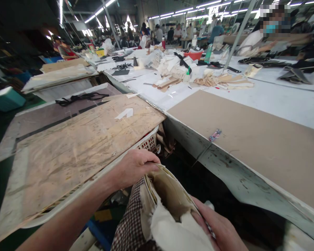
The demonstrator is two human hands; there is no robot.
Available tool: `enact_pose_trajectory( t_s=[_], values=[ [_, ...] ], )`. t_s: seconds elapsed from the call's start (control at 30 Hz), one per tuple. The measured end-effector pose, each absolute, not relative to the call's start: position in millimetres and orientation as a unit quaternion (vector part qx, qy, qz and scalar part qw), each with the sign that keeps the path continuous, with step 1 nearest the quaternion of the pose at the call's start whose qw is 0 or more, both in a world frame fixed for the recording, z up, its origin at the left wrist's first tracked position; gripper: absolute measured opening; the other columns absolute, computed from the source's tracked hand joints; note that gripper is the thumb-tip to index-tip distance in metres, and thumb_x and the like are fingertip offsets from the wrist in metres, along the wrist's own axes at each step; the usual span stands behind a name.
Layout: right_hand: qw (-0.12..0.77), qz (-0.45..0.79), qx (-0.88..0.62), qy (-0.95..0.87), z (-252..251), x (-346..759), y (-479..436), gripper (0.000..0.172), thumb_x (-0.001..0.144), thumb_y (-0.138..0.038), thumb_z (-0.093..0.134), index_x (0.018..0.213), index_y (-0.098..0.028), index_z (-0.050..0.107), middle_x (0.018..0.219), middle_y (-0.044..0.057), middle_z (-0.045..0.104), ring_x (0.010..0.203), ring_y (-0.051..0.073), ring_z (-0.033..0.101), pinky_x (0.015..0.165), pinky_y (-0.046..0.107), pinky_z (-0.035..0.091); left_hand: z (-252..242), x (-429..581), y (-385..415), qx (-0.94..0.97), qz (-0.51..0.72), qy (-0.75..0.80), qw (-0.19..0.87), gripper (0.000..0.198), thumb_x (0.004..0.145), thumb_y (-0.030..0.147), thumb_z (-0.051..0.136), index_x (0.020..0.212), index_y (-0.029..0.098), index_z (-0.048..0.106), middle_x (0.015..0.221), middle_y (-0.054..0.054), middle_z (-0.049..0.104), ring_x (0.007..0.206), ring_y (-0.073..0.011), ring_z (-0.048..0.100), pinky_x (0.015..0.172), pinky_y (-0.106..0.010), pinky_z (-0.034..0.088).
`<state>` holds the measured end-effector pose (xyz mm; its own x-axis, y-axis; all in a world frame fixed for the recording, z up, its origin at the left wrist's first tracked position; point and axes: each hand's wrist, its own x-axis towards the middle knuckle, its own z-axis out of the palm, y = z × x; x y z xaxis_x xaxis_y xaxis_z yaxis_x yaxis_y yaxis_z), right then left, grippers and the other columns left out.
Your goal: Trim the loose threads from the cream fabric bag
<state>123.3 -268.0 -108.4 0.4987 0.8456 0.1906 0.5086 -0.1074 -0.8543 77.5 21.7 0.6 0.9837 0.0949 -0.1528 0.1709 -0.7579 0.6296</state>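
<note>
My left hand [133,166] is closed over the far rim of an open checked fabric bag [132,223] held low in front of me, below the table edge. My right hand [219,228] lies along the bag's near right side, fingers pressed against it. Inside the bag show tan card-like pieces [170,193] and a wad of white material [172,232]. A worn plywood board [75,146] lies just left of my left hand, resting over a white plastic basket [149,142].
A long white worktable [277,101] with a brown cardboard sheet [251,139] runs along the right. A small pen-like tool [215,135] lies on the sheet. Farther back are stacks of cut pieces [219,81], a glue bottle [187,75] and seated workers.
</note>
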Motion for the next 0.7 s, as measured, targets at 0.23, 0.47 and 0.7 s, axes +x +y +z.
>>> enact_pose_trajectory(
  t_s=[0.23, 0.47, 0.7],
  values=[
    [0.535, 0.290, -0.652, -0.452, -107, 135, -272, 0.045, 0.097, -0.053, 0.041, 0.140, -0.040, 0.046, 0.136, 0.003, 0.057, 0.119, 0.025, 0.058, 0.098, 0.033, 0.050, -3, 61, 43, 0.898, -0.098, 0.011, 0.430, 0.013, 0.086, 0.023, 0.064, 0.086, 0.016, 0.074, 0.085, -0.002, 0.069, 0.083, -0.0144, 0.061, 0.079, -0.022, 0.043],
    [0.491, 0.385, -0.670, -0.402, -83, 155, -257, 0.037, 0.098, -0.045, 0.045, 0.123, -0.030, 0.066, 0.116, 0.006, 0.069, 0.097, 0.020, 0.066, 0.086, 0.027, 0.053, -16, 59, 61, 0.837, -0.159, 0.010, 0.524, 0.016, 0.082, 0.026, 0.070, 0.086, 0.013, 0.077, 0.083, -0.006, 0.071, 0.079, -0.0163, 0.062, 0.076, -0.024, 0.047],
    [0.478, 0.529, -0.618, -0.331, -55, 174, -245, 0.041, 0.085, -0.046, 0.066, 0.123, -0.029, 0.067, 0.118, 0.006, 0.068, 0.103, 0.025, 0.065, 0.090, 0.033, 0.052, -19, 61, 57, 0.813, -0.159, 0.072, 0.556, 0.018, 0.075, 0.026, 0.073, 0.084, 0.011, 0.077, 0.082, -0.006, 0.072, 0.077, -0.0170, 0.063, 0.073, -0.024, 0.049]
  ],
)
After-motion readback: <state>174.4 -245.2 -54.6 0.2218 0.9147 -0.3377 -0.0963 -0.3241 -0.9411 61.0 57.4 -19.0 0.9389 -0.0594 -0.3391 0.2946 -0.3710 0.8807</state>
